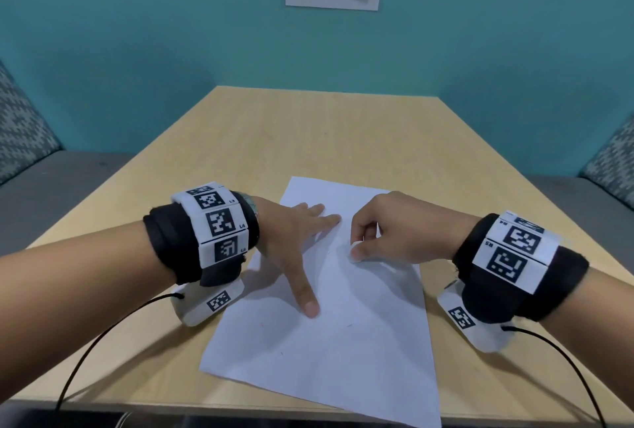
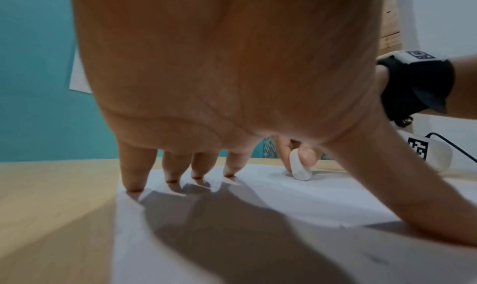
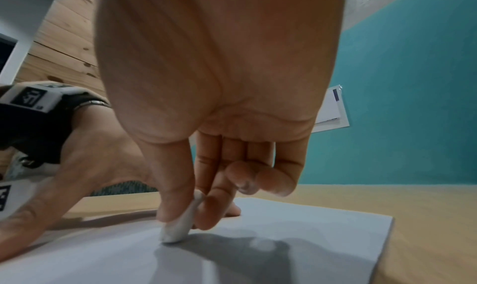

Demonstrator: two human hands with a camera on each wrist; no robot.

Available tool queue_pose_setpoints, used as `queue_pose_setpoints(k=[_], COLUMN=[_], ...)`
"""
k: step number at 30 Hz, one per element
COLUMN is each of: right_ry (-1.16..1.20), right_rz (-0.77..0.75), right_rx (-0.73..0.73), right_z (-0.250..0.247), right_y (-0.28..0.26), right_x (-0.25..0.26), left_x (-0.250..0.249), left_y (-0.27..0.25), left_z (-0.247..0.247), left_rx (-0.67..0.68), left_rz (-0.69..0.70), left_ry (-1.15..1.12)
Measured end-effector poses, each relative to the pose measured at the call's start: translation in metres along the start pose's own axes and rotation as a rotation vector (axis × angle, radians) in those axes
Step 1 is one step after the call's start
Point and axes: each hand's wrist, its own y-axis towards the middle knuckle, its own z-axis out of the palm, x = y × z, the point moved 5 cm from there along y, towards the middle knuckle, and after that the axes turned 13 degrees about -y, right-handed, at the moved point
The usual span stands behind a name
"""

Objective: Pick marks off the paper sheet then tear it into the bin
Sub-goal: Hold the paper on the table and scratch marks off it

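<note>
- We press the paper sheet (image 1: 329, 342) flat on the desk (image 1: 240, 126) with our left hand (image 1: 291, 242), fingers spread.
- Our right hand (image 1: 387, 232) pinches a white eraser (image 1: 356, 251) in a narrow grip, its tip touching the sheet's middle.

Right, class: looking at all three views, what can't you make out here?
- Bin: in no view.
- Marks on the paper sheet: head view, too faint and small to read.
- Eraser: mostly covered by the right hand pinching it.
- Paper's near corner: cut off by the head view's bottom edge.
- Paper under the left hand: hidden.
</note>
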Motion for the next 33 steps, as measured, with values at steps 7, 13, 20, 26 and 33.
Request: queue_pose_setpoints(k=[7, 13, 20, 26, 33], right_ry=[-0.099, -0.158, -0.173, -0.071, -0.061], right_rz=[-0.061, -0.001, 0.06, -0.024, -0.063], right_rx=[0.112, 0.067, 0.018, 0.161, 0.134], right_z=[0.002, -0.007, -0.011, 0.003, 0.002], right_y=[0.003, 0.008, 0.008, -0.004, -0.008], right_x=[0.02, 0.017, 0.008, 0.016, 0.023], left_x=[-0.003, 0.0, 0.004, 0.002, -0.001], left_y=[0.005, 0.009, 0.008, 0.006, 0.004], left_z=[-0.002, -0.002, 0.0, 0.001, 0.0], left_rx=[0.01, 0.015, 0.02, 0.0, 0.009], left_rz=[0.031, 0.014, 0.01, -0.007, -0.009], left_ry=[-0.005, -0.002, -0.045, 0.003, 0.008])
